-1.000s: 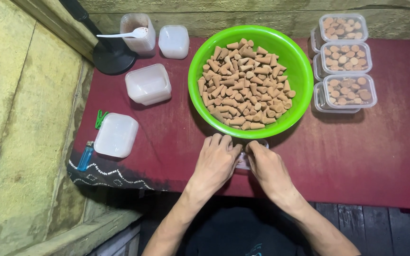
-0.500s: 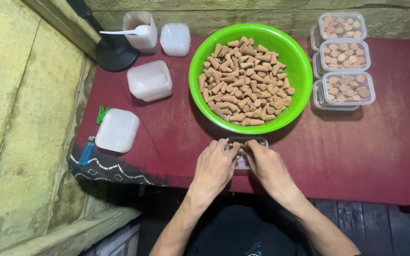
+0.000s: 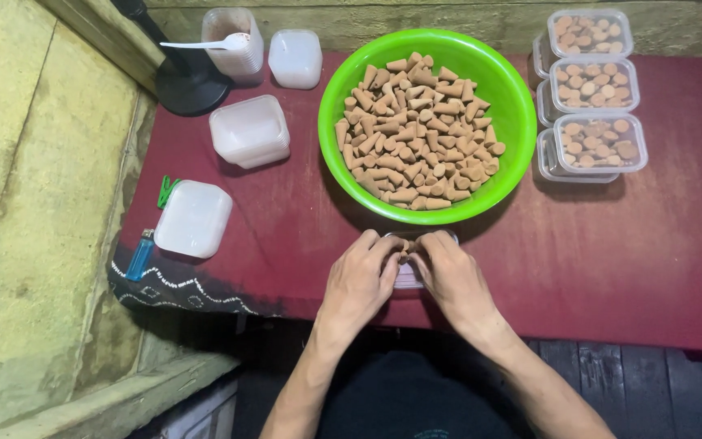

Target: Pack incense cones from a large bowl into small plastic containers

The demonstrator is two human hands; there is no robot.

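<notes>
A bright green bowl [image 3: 513, 122] heaped with tan cone-shaped pieces [image 3: 420, 130] stands on the dark red table top [image 3: 611, 260]. Just in front of it lies a small clear plastic container [image 3: 408, 278], mostly hidden under my hands. My left hand [image 3: 359, 280] and my right hand [image 3: 452, 280] meet over this container, fingertips together, pinching small tan cones at its rim. What lies inside the container is hidden.
Several clear lidded boxes filled with cones [image 3: 599, 142] are stacked at the right. Empty plastic boxes [image 3: 249, 130] and a lid stack [image 3: 194, 218] sit at the left, with a blue lighter [image 3: 140, 254], a green clip [image 3: 164, 193], a jar with a white spoon [image 3: 233, 36] and a black stand [image 3: 184, 81].
Both hands have shifted slightly forward, fingertips drawing closer together over the small container. The other objects sit as before.
</notes>
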